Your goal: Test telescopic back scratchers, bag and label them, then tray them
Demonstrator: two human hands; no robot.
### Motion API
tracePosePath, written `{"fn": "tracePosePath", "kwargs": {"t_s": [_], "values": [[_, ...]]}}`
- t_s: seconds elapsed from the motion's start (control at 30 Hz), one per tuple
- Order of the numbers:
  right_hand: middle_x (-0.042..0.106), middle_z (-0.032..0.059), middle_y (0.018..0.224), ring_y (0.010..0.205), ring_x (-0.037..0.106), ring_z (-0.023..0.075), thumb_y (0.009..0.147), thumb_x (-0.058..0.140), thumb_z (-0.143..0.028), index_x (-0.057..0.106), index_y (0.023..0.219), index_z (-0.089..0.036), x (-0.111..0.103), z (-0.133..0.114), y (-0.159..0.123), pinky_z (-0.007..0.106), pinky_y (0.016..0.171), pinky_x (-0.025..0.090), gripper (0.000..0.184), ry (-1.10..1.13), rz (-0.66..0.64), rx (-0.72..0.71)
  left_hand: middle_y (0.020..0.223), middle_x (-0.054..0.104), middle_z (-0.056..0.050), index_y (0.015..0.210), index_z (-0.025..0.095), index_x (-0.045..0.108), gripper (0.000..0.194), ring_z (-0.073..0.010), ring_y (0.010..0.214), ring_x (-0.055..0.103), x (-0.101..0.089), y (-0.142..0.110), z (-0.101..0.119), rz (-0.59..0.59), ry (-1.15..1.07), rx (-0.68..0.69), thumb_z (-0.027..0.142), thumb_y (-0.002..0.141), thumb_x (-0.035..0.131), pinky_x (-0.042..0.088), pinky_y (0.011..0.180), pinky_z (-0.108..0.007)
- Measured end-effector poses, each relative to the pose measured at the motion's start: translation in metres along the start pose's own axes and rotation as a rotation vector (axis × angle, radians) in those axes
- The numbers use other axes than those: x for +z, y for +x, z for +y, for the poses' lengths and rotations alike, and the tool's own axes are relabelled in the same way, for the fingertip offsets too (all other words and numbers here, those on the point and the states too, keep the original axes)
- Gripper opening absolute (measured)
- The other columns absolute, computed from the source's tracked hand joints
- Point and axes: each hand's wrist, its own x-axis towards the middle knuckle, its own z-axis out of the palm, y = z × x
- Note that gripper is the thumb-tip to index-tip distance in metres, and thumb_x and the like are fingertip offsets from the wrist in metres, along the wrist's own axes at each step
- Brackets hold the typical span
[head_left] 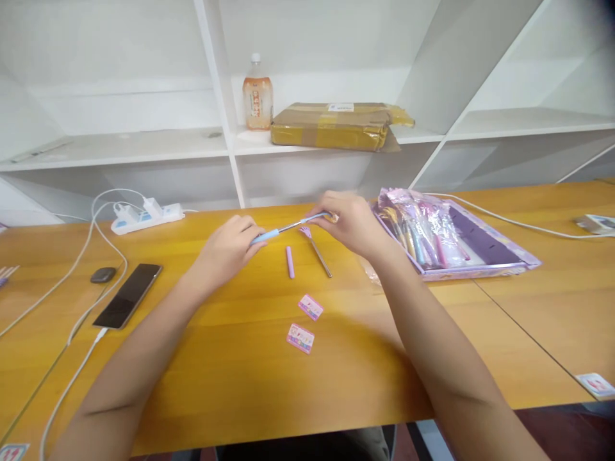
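Observation:
A back scratcher [289, 226] with a light blue handle and metal rod spans my two hands. My left hand [234, 242] is closed round the handle end. My right hand [350, 224] pinches the blue head end, largely hidden by the fingers. Just below, on the table, lies a purple scratcher head on a metal rod [317, 251]. Beside it is a separate purple handle tube [290, 262]. Two small pink printed cards, an upper card [311, 307] and a lower card [300, 338], lie nearer to me.
To the right, an open purple box [500, 237] holds several plastic-wrapped scratchers [425, 230]. A phone [127, 296] on a white cable, a black fob-like object [102, 275] and a power strip [148, 218] are left. A bottle [257, 96] and taped carton [336, 125] occupy the shelf.

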Motion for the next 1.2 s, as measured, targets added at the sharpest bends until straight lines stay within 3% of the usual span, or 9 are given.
{"fn": "tracePosePath", "kwargs": {"t_s": [0.13, 0.27, 0.37, 0.5, 0.7, 0.9, 1.07, 1.2], "values": [[0.074, 0.0073, 0.096, 0.087, 0.065, 0.0230, 0.103, 0.064, -0.023, 0.073, 0.095, -0.022, 0.012, -0.010, -0.001, 0.035, 0.081, 0.044, 0.013, -0.190, -0.082, -0.106, 0.103, 0.069, -0.011, 0.112, 0.018, 0.071, 0.021, -0.0262, 0.094, 0.061, 0.008, -0.001, 0.004, 0.011, 0.062, 0.023, 0.030, 0.109, 0.054, 0.050, 0.081, -0.039], [0.075, 0.0080, 0.097, 0.095, 0.063, 0.0258, 0.105, 0.060, -0.021, 0.071, 0.093, -0.023, 0.016, -0.016, 0.001, 0.037, 0.087, 0.042, 0.016, -0.331, -0.100, -0.172, 0.101, 0.069, -0.011, 0.107, 0.018, 0.071, 0.022, -0.0263, 0.092, 0.061, 0.016, 0.000, 0.002, 0.015, 0.085, 0.036, 0.031, 0.109, 0.054, 0.050, 0.079, -0.039], [0.075, 0.0092, 0.098, 0.097, 0.061, 0.0274, 0.105, 0.060, -0.020, 0.070, 0.092, -0.022, 0.014, -0.019, 0.002, 0.038, 0.084, 0.039, 0.017, -0.422, -0.097, -0.168, 0.102, 0.071, -0.011, 0.107, 0.018, 0.071, 0.025, -0.0258, 0.093, 0.063, 0.017, 0.001, 0.003, 0.038, 0.074, 0.052, 0.033, 0.110, 0.051, 0.050, 0.080, -0.038], [0.074, 0.0091, 0.093, 0.085, 0.058, 0.0255, 0.104, 0.060, -0.016, 0.071, 0.093, -0.020, 0.012, -0.025, 0.000, 0.039, 0.078, 0.035, 0.017, -0.562, -0.120, -0.123, 0.105, 0.072, -0.012, 0.110, 0.018, 0.071, 0.027, -0.0253, 0.096, 0.064, 0.014, 0.002, 0.010, 0.110, 0.082, 0.038, 0.033, 0.112, 0.048, 0.050, 0.084, -0.038], [0.072, 0.0092, 0.094, 0.084, 0.057, 0.0242, 0.106, 0.059, -0.018, 0.075, 0.093, -0.020, 0.015, -0.026, -0.002, 0.038, 0.077, 0.033, 0.020, -0.604, -0.126, -0.137, 0.099, 0.071, -0.011, 0.103, 0.020, 0.072, 0.026, -0.0256, 0.089, 0.060, 0.015, 0.002, 0.016, 0.101, 0.116, 0.021, 0.032, 0.111, 0.050, 0.047, 0.078, -0.039], [0.072, 0.0079, 0.093, 0.084, 0.056, 0.0231, 0.105, 0.061, -0.020, 0.072, 0.092, -0.020, 0.021, -0.023, 0.000, 0.037, 0.078, 0.032, 0.017, -0.599, -0.131, -0.141, 0.092, 0.068, -0.012, 0.100, 0.019, 0.073, 0.027, -0.0266, 0.086, 0.057, 0.014, 0.002, 0.012, 0.177, 0.232, 0.007, 0.025, 0.110, 0.049, 0.044, 0.073, -0.040], [0.070, 0.0074, 0.090, 0.086, 0.056, 0.0241, 0.102, 0.058, -0.014, 0.070, 0.088, -0.021, 0.017, 0.010, 0.001, 0.037, 0.085, 0.033, 0.020, -0.643, -0.040, -0.096, 0.091, 0.068, -0.011, 0.098, 0.018, 0.072, 0.024, -0.0276, 0.085, 0.057, 0.016, 0.002, -0.018, 0.192, 0.376, -0.014, 0.025, 0.109, 0.052, 0.044, 0.071, -0.040], [0.069, 0.0068, 0.089, 0.088, 0.056, 0.0244, 0.104, 0.056, -0.023, 0.071, 0.087, -0.023, -0.018, 0.070, -0.010, 0.038, 0.091, 0.035, 0.022, -0.674, 0.116, 0.025, 0.097, 0.068, -0.012, 0.100, 0.021, 0.072, 0.017, -0.0299, 0.091, 0.058, -0.001, -0.005, -0.074, 0.122, 0.395, -0.107, 0.028, 0.106, 0.058, 0.044, 0.076, -0.041]]}}
